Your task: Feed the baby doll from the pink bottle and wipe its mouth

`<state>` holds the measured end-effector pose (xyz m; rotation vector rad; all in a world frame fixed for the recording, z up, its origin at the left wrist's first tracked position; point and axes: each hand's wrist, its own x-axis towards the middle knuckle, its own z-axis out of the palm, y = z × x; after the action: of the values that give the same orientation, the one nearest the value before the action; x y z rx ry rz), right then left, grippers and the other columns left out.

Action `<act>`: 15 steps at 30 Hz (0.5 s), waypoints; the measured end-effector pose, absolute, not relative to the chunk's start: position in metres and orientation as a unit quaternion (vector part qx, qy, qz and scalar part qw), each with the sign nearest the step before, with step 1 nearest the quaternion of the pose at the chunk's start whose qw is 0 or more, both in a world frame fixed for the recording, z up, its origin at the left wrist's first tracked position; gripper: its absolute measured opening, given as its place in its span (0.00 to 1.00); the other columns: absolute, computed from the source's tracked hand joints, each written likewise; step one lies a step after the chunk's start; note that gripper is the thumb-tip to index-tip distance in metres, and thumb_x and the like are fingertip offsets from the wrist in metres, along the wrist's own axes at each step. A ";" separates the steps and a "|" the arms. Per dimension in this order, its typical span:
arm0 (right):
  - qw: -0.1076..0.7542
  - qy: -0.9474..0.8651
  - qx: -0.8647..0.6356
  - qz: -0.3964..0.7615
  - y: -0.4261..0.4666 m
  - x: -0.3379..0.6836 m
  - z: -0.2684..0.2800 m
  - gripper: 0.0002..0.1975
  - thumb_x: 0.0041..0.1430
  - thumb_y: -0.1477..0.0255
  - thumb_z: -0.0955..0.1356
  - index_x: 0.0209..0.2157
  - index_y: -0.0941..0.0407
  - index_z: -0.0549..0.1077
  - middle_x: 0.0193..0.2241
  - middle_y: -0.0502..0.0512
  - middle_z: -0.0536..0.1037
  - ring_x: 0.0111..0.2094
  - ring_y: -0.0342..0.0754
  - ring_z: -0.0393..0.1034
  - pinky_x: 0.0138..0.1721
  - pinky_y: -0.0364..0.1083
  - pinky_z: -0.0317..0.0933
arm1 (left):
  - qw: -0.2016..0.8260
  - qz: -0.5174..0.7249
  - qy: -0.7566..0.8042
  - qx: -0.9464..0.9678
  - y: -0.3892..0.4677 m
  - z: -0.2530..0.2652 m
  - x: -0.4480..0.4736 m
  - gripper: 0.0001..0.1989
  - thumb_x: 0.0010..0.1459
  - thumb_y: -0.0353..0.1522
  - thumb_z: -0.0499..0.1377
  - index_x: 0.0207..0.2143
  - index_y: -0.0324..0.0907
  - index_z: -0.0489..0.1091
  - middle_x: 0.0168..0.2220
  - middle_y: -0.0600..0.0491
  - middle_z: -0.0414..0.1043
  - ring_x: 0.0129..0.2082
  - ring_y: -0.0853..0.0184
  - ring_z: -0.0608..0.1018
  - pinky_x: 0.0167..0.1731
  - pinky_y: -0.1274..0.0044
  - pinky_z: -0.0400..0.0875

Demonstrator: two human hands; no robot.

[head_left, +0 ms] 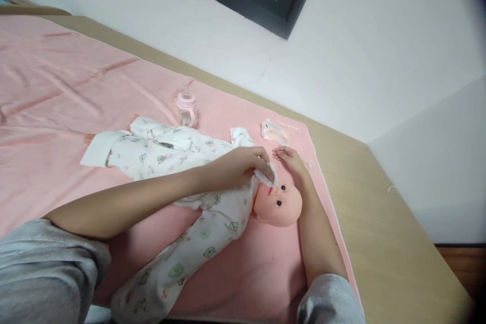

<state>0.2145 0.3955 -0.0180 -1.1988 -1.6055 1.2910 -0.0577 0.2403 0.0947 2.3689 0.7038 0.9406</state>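
Observation:
A baby doll point(283, 215) in white printed clothes point(205, 154) lies on its back, its head to the right. My left hand point(245, 164) reaches across its chest, fingers closed on a small white cloth point(268, 174), which is held at the doll's mouth and cheek. Beyond the head, my right hand point(288, 157) rests on the pink blanket point(279, 253) with fingers stretched out and nothing seen in them. That forearm lies alongside the crown of the doll's head. A clear plastic packet point(274, 131) sits just past my right fingertips.
A pink baby bottle point(187, 110) with a handle stands on the blanket beyond the doll's legs. The wooden table point(364, 212) shows along the blanket's far and right edges. Behind it rises a white wall point(341, 61) with a dark window frame point(266, 12).

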 end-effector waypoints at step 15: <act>0.370 -0.625 -0.465 0.506 0.397 0.216 -0.021 0.20 0.42 0.54 0.75 0.32 0.54 0.76 0.31 0.54 0.79 0.34 0.47 0.73 0.45 0.51 0.68 | 0.291 0.324 0.239 0.868 0.239 0.092 -0.057 0.23 0.43 0.10 0.50 0.27 0.41 0.78 0.38 0.55 0.73 0.31 0.75 0.76 0.33 0.83 0.67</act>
<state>0.2163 0.3974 -0.0212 -1.1933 -1.6037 1.2987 -0.0568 0.2392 0.0917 2.3140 0.6382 0.8629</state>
